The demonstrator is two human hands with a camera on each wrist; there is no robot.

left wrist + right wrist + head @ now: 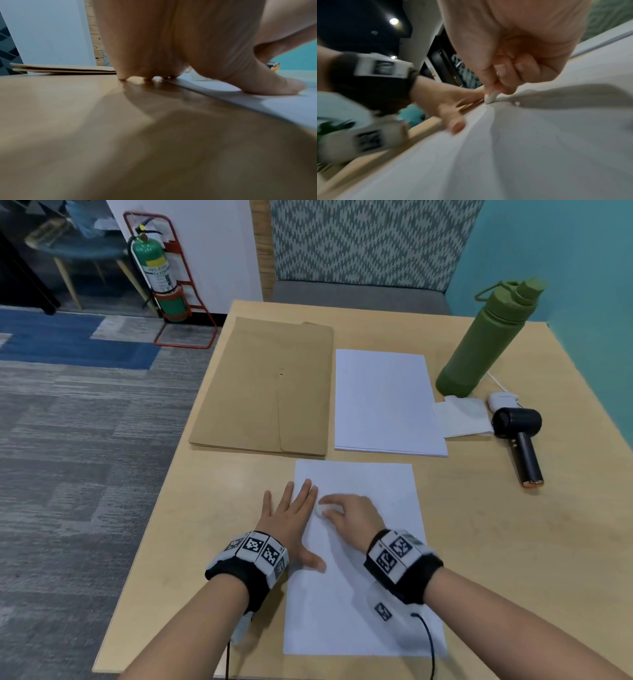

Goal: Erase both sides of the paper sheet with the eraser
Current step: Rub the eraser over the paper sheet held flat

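While my right hand (352,517) pinches the small white eraser (321,510) against the white paper sheet (363,594), my left hand (291,525) lies flat, fingers straight, across the sheet's left edge on the light wooden table (513,542). Bare sheet stretches rightward; the brown paper envelope (263,388) and white paper stack (387,402) lie beyond its far edge.

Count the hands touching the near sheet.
2. The left hand lies flat across the sheet's left edge; the right hand rubs the eraser on it.
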